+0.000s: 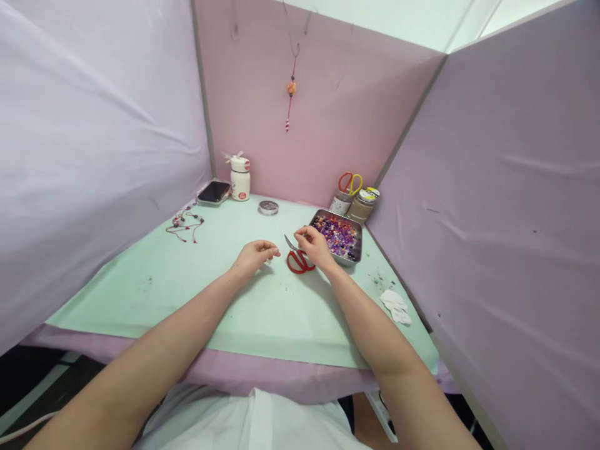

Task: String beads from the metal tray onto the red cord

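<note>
Green worktop (276, 331) stands before a pink wall (244, 94). Fingers of the left hand (254, 255) and right hand (315, 245) are pinched, but one cannot tell what they grasp. Scissors (296, 250) lie between them, beside the bead tray (347, 262); farther stands a bottle (240, 185).

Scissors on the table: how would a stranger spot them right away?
Find the pale green tabletop, then the metal bead tray on it. Just left of that, by the right hand, are the red-handled scissors. They lie flat, whereas the red and yellow loops behind stand up in a jar.
</note>
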Demonstrator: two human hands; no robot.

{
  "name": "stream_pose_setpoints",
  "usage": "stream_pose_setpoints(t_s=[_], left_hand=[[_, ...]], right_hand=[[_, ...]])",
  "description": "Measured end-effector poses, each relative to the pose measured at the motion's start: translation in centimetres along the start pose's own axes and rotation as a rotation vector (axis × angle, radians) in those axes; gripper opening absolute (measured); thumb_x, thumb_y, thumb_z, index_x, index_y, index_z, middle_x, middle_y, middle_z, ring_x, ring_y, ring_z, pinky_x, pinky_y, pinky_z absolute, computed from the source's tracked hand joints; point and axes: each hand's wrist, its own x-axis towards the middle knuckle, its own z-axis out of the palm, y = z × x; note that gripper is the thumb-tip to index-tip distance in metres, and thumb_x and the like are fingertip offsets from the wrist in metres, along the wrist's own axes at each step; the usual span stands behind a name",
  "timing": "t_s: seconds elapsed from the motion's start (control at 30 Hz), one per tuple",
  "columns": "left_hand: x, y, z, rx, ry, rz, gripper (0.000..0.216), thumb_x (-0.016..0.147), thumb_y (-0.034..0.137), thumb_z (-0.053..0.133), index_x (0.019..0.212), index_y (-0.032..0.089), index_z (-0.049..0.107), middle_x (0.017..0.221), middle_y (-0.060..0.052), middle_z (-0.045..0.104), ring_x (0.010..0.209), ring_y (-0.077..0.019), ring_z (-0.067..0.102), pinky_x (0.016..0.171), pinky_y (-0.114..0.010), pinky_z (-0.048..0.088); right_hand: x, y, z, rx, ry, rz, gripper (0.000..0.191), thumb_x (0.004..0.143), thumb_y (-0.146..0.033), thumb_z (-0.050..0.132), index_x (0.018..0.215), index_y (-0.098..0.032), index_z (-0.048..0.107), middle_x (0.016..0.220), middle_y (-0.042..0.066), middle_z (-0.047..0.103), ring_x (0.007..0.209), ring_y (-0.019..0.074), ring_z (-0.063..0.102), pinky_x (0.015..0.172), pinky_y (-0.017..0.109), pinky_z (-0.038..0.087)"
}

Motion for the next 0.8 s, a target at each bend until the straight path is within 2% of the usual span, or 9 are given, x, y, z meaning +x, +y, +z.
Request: stream_pose_setpoints(t_s=[0.1,0.3,0.63,0.8], left_hand=[[-0.2,0.0,0.0,-0.019,-0.056,-0.015,0.020,0.061,0.035,0.069,0.070,0.017,0.066,0.074,-0.005,0.067,0.057,-0.0112,0.045,0.055,-0.027,0.033],[-0.4,-0.1,0.1,-0.078,-0.117,-0.065,0.023,0.060,0.037,0.072,0.069,0.016,0.065,0.075,-0.004,0.066,0.055,-0.0092,0.044,0.055,-0.026,0.032],[-0.3,-0.2,0.0,-0.098,-0.109,-0.051,0.022,0.061,0.036,0.072,0.070,0.016,0.066,0.073,-0.005,0.066,0.055,-0.0096,0.043,0.053,-0.026,0.031],[-0.3,-0.3,-0.1,-0.096,-0.110,-0.060,0.021,0.061,0.036,0.072,0.069,0.017,0.067,0.074,-0.005,0.067,0.057,-0.0098,0.045,0.055,-0.027,0.033]], right_hand=[[-0.5,-0.6,1.2,0.190,-0.071,0.089,0.025,0.075,-0.044,0.059,0.081,-0.020,0.060,0.066,-0.002,0.055,0.063,0.0125,0.049,0.062,0.026,0.041],[-1.0,-1.0,2.2,0.423,-0.127,0.194,0.032,0.068,-0.049,0.066,0.082,-0.021,0.061,0.068,-0.003,0.054,0.062,0.0102,0.047,0.057,0.023,0.037],[-1.0,-0.6,2.4,0.466,-0.137,0.208,0.031,0.066,-0.046,0.069,0.083,-0.021,0.062,0.073,-0.002,0.056,0.064,0.0099,0.047,0.056,0.023,0.037],[-1.1,-0.8,2.2,0.462,-0.145,0.206,0.029,0.068,-0.044,0.068,0.083,-0.020,0.061,0.082,0.000,0.062,0.069,0.0107,0.050,0.058,0.023,0.039]])
